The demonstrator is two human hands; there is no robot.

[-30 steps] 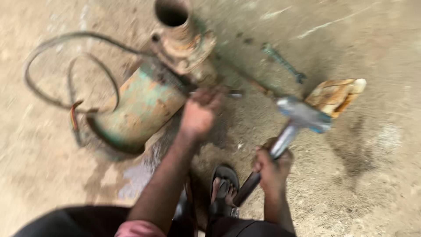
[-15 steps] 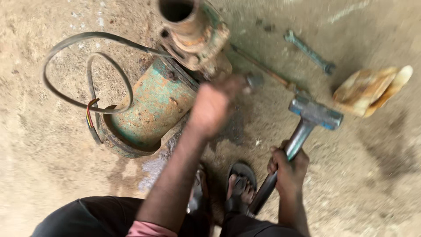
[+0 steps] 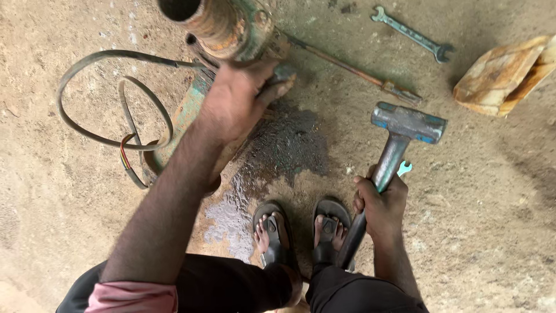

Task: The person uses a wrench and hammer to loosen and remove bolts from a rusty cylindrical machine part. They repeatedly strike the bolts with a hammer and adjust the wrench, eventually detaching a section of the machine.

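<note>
A rusty green pump (image 3: pixel 231 29) with a wide open pipe mouth lies on the dirt floor at top centre. My left hand (image 3: pixel 234 101) presses down on its body just below the flange, fingers closed around a small dark part by the flange. My right hand (image 3: pixel 379 203) grips the dark handle of a heavy hammer (image 3: pixel 408 123), whose grey and blue head hovers low over the ground to the right of the pump. A long thin rusty rod (image 3: pixel 353 69) runs from the pump toward the upper right.
A dark cable (image 3: pixel 110 98) with coloured wire ends loops left of the pump. A spanner (image 3: pixel 412 35) lies at top right, a tan block (image 3: pixel 507 72) at the right edge, a small spanner (image 3: pixel 403 168) behind the hammer handle. A wet patch (image 3: pixel 278 156) darkens the ground before my sandalled feet (image 3: pixel 301 229).
The view has shifted closer over the pump. My left hand has settled onto the pump body. The hammer has swung a little toward the pump and stays raised.
</note>
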